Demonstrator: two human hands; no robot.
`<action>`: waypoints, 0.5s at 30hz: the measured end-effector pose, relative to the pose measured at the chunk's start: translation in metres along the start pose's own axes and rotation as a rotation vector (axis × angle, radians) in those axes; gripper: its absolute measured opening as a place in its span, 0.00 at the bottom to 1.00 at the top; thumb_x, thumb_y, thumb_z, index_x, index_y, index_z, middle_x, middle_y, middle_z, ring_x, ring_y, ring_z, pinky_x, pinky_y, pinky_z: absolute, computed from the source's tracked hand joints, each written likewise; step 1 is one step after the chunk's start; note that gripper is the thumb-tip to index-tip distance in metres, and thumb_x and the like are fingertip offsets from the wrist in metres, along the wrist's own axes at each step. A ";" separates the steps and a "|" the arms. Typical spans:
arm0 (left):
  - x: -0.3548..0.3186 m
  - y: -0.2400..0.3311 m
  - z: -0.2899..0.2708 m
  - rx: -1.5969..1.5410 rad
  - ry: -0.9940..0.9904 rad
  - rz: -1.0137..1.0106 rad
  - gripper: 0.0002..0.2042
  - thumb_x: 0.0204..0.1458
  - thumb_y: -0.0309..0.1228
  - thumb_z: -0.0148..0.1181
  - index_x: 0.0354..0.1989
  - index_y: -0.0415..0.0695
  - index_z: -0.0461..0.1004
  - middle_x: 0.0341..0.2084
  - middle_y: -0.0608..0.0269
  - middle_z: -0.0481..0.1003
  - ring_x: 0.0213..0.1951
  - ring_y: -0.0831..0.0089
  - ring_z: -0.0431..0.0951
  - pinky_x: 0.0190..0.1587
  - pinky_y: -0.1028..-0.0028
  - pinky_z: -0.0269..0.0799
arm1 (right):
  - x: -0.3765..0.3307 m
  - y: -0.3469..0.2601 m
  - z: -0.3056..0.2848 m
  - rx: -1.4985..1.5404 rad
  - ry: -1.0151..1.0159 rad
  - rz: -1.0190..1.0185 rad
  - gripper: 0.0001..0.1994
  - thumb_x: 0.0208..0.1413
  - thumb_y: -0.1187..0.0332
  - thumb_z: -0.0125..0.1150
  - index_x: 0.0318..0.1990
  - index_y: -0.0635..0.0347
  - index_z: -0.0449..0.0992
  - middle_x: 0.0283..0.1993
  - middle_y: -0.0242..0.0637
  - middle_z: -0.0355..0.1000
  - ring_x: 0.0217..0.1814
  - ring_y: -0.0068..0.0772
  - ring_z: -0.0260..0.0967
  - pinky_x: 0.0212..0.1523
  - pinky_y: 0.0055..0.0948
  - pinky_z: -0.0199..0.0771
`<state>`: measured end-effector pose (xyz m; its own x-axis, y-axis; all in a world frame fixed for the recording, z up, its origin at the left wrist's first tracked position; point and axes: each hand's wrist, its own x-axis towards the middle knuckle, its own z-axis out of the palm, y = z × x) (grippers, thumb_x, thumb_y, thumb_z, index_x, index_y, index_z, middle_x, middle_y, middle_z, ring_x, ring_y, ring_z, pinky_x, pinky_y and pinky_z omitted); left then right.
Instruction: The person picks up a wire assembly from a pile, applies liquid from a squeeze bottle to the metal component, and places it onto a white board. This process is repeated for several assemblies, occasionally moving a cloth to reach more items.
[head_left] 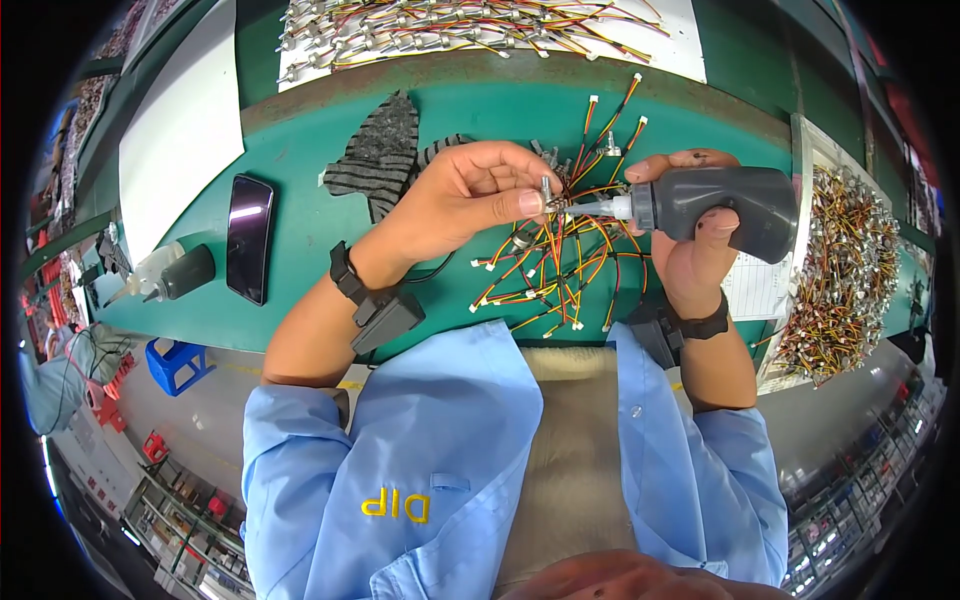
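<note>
My right hand [690,255] is wrapped round a dark squeeze bottle [740,205], tipped on its side with its nozzle pointing left. Between the thumb and fingers of my left hand [470,195] is a small metal potentiometer [546,190], its shaft upright. The nozzle's narrow tip [585,208] reaches right up to this part; whether they touch I cannot tell. Below and behind both hands lies a loose pile of potentiometers with red, yellow and black wires [560,290] ending in white connectors.
A striped grey cloth [375,160] and a phone [250,240] lie to the left, with two more squeeze bottles [187,272] beyond. At the right stands a tray [800,150] heaped with wired parts. Rows of potentiometers cover a white board [660,60] at the back.
</note>
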<state>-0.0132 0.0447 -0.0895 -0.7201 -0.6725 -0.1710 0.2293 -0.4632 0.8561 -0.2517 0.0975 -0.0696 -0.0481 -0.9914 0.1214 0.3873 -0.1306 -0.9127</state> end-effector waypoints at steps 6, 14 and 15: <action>0.000 0.004 0.003 0.001 0.014 -0.019 0.10 0.55 0.27 0.61 0.44 0.37 0.74 0.37 0.63 0.77 0.37 0.82 0.75 0.42 0.81 0.72 | -0.001 0.000 0.001 0.041 0.011 -0.006 0.30 0.52 0.46 0.64 0.48 0.63 0.64 0.40 0.53 0.74 0.44 0.44 0.75 0.30 0.31 0.78; 0.000 0.000 -0.001 0.001 -0.004 -0.015 0.11 0.56 0.26 0.60 0.46 0.36 0.73 0.40 0.62 0.77 0.39 0.80 0.76 0.45 0.79 0.73 | -0.001 0.001 -0.001 0.026 0.034 -0.022 0.30 0.51 0.46 0.65 0.48 0.62 0.64 0.40 0.53 0.74 0.44 0.47 0.75 0.32 0.34 0.80; 0.000 0.000 -0.002 -0.002 -0.023 -0.015 0.11 0.56 0.25 0.59 0.47 0.37 0.73 0.42 0.60 0.77 0.42 0.78 0.77 0.47 0.77 0.74 | -0.001 0.001 -0.001 0.030 0.037 -0.027 0.30 0.51 0.46 0.65 0.48 0.63 0.64 0.40 0.53 0.73 0.44 0.47 0.75 0.33 0.34 0.80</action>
<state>-0.0119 0.0434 -0.0904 -0.7386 -0.6516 -0.1727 0.2192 -0.4744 0.8526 -0.2516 0.0986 -0.0713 -0.0928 -0.9871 0.1304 0.4126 -0.1573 -0.8972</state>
